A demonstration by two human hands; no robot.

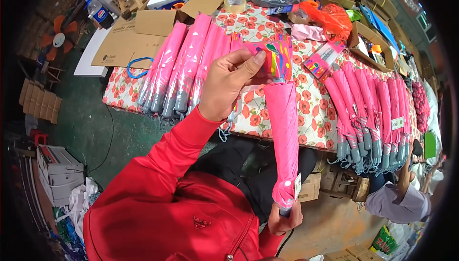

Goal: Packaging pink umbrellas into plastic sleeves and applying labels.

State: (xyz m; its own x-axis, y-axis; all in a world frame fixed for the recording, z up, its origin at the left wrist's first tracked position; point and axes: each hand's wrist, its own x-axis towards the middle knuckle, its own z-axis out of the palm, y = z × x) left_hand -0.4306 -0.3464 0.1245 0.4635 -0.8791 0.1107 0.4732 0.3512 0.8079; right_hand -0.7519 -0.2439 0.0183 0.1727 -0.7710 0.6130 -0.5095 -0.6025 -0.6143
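Observation:
A folded pink umbrella [283, 132] stands almost upright in front of me, its grey handle end low and its tip toward the table. My right hand [285, 220] is closed around the grey handle at the bottom. At the umbrella's top end, my left hand [234, 79] pinches a colourful printed card [278, 60] between thumb and fingers. The card sits against the tip; whether it is fixed there I cannot tell. A small white tag [297, 186] hangs near the handle. Behind my left hand lies a row of pink umbrellas [191, 65] in clear sleeves.
More pink umbrellas [370, 113] lie at the table's right. The flowered tablecloth [311, 117] also bears a stack of printed cards [324, 60], a tape roll [235, 5], an orange plastic bag [334, 19] and an open carton [165, 19]. At right sits another person in a grey sleeve [399, 203].

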